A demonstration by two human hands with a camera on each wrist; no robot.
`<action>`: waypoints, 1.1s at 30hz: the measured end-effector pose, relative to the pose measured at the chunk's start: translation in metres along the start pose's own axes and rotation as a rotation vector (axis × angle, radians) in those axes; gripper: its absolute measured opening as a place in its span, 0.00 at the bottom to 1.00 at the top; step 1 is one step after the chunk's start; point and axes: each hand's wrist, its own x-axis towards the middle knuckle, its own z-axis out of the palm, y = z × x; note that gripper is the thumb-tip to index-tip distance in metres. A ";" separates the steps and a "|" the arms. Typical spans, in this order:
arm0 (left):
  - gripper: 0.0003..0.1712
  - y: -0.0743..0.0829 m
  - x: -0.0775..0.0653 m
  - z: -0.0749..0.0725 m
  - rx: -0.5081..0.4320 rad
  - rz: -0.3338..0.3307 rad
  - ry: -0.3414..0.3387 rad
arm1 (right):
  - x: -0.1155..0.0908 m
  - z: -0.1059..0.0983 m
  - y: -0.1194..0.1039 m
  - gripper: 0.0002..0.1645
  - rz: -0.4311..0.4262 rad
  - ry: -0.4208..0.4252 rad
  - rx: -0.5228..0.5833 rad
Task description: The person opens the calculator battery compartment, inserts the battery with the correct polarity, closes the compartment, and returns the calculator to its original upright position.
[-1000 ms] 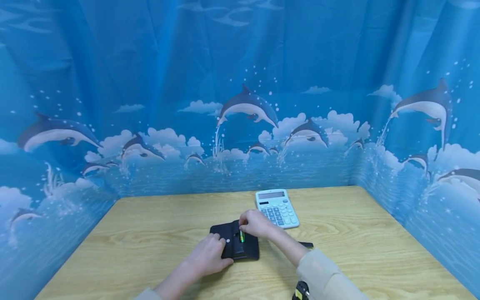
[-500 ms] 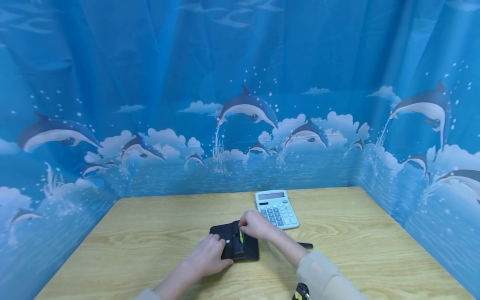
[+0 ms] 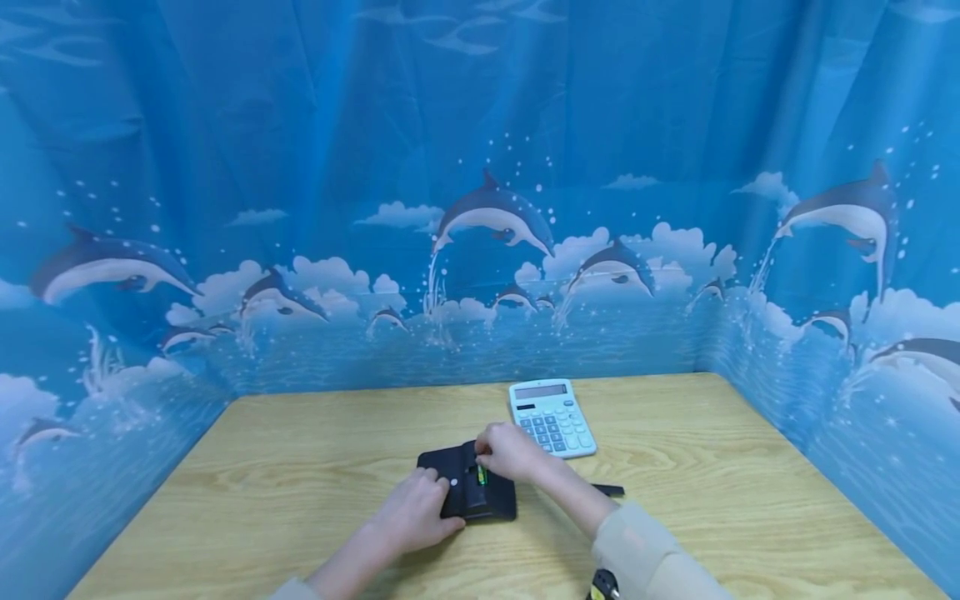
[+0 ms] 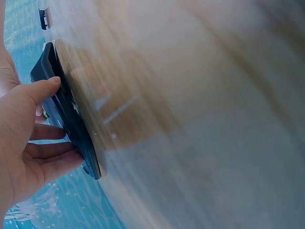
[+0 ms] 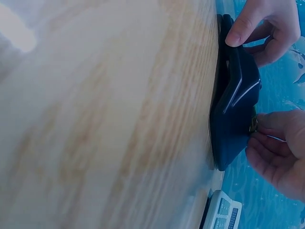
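A flat black device lies on the wooden table with a recessed battery slot facing up. My left hand grips its left side, thumb at the near edge and fingers over the top; the left wrist view shows the same hold on the black device. A small green battery sits at the slot. My right hand pinches at the battery's far end with thumb and fingertips, covering part of it. From the right wrist view, the battery shows as a small glint beside the fingertips.
Behind the right hand lies a light blue calculator, its lower left corner covered. A small black strip lies right of the device, partly behind the right forearm. A blue dolphin-print curtain encloses the table at the back and sides.
Less of the green battery shows below the right fingertips than before. Both hands and the black device hold almost the same place; the head view has shifted slightly.
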 end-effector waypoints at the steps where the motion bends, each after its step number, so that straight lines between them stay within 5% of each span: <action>1: 0.28 0.000 0.000 0.000 0.001 0.000 0.003 | 0.001 0.000 0.000 0.05 0.006 -0.002 0.008; 17: 0.29 -0.002 0.001 0.001 -0.015 -0.008 -0.022 | 0.005 -0.003 0.004 0.03 0.077 -0.047 0.147; 33: 0.29 -0.002 0.002 0.000 -0.013 -0.015 -0.025 | 0.005 -0.002 0.004 0.03 0.035 -0.012 0.130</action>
